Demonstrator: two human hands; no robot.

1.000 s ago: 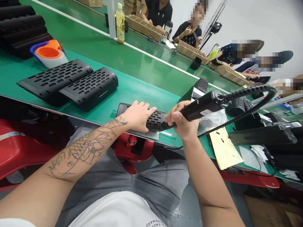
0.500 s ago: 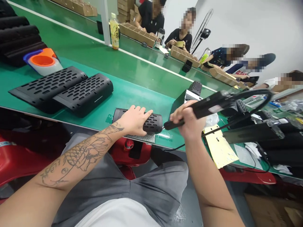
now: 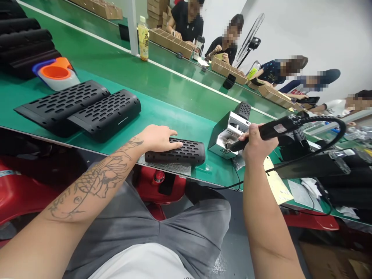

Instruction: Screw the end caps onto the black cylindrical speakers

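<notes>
My left hand [image 3: 157, 138] lies flat with fingers stretched over the left end of a black perforated speaker shell [image 3: 180, 153] that rests on a foam pad at the green bench's near edge. My right hand [image 3: 255, 145] grips a black corded electric screwdriver [image 3: 270, 131]. The screwdriver's tip sits at the top of a small metal box [image 3: 225, 135], to the right of the shell and apart from it.
Two larger black perforated shells [image 3: 87, 108] lie to the left, near an orange-and-white tape roll [image 3: 55, 73]. Black parts and cables crowd the right side [image 3: 314, 164]. A drink bottle [image 3: 143, 38] stands across the green bench [image 3: 162, 91]. Several people work at cardboard trays beyond.
My right hand pulled the screwdriver away from the shell's right end and moved it right to the metal box. My left hand slid toward the shell's left end.
</notes>
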